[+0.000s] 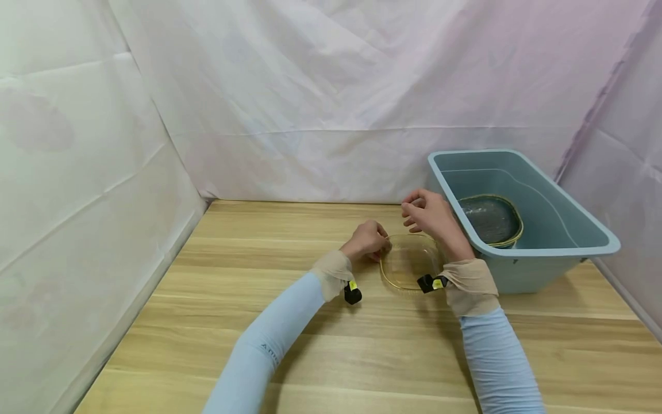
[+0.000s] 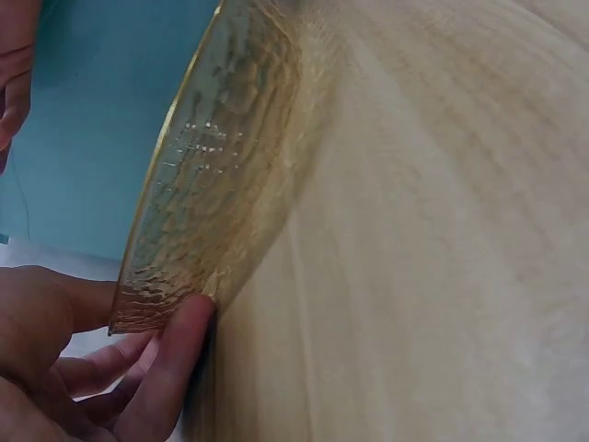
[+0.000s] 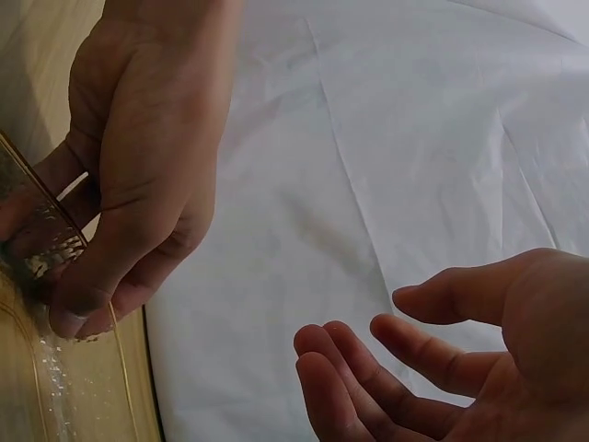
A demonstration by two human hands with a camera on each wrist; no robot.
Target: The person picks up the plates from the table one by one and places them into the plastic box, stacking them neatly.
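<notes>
Glass dish [image 1: 408,261] lies on our table [image 1: 258,322]; our left hand [image 1: 368,240] pinches its rim between thumb and fingers [image 2: 175,359] for purchase, while our right hand [image 1: 429,215] hovers just beyond, fingers loosely spread.

We see a light wooden table [image 1: 362,345] with pale grain bands running across it, its far edge meeting a white creased cloth backdrop [image 1: 331,86] that hangs behind and folds round both sides. On the right of the table stands a blue-grey plastic tub [image 1: 564,244] — deep, with a rolled rim. Inside it, toward the near left wall, lies a stack of dishes [image 1: 491,219] with thin golden edges; how many we cannot tell.
</notes>
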